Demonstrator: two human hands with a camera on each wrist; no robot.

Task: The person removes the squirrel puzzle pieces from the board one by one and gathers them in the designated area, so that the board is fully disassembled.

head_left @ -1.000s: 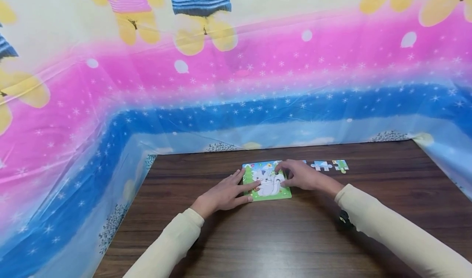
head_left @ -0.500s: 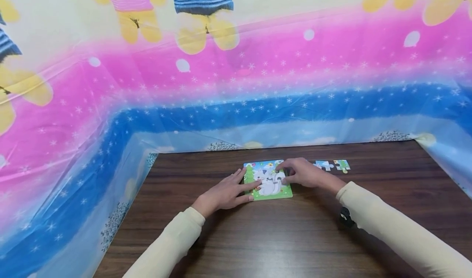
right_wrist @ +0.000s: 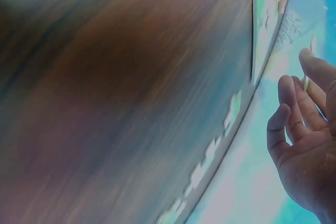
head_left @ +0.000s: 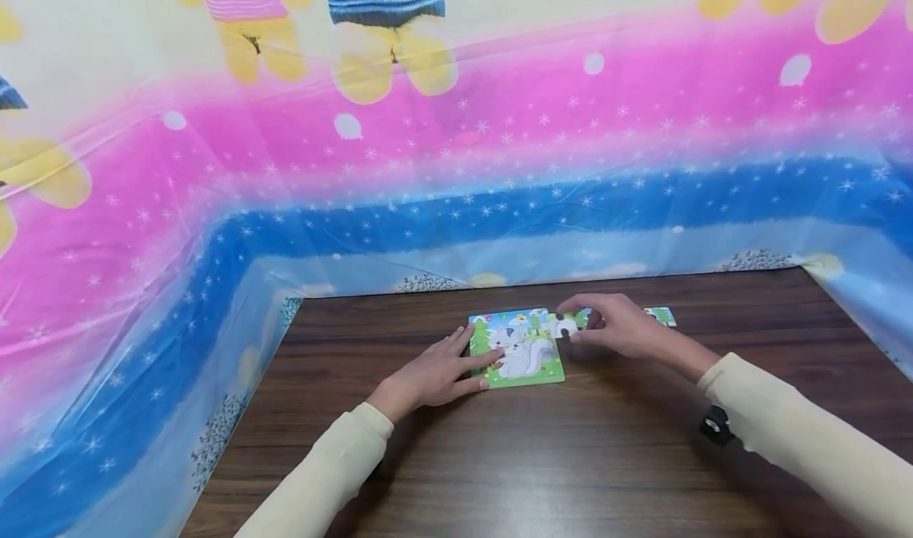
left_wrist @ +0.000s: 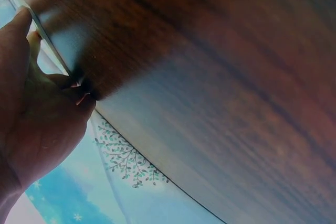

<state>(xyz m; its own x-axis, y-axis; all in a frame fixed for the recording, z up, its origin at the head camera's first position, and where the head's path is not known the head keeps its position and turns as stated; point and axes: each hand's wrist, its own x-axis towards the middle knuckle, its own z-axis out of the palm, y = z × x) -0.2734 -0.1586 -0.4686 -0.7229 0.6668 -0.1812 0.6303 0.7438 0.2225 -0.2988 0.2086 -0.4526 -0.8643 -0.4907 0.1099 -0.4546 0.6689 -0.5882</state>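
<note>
A square jigsaw puzzle (head_left: 524,364) with a white, bushy-tailed animal on green and blue lies flat near the back of the table. My left hand (head_left: 442,370) rests on its left side, the fingers spread and fairly straight. In the left wrist view that hand (left_wrist: 44,108) touches the puzzle's edge. To the right, my right hand (head_left: 619,326) pinches a puzzle piece (head_left: 563,326) over the puzzle's upper right edge. From the right wrist, the piece (right_wrist: 313,43) appears edge-on between thumb and fingers, above the tabletop.
Loose puzzle pieces (right_wrist: 206,158) lie in a row right of the puzzle, partly behind my right hand in the head view. One green piece (head_left: 663,316) shows at the row's right end. A printed cloth (head_left: 456,158) hangs along the table's back edge.
My right hand has drawn back to the right from the puzzle, holding a piece off it. The puzzle's upper right, earlier under those fingers, now shows more. The left hand has stayed put.
</note>
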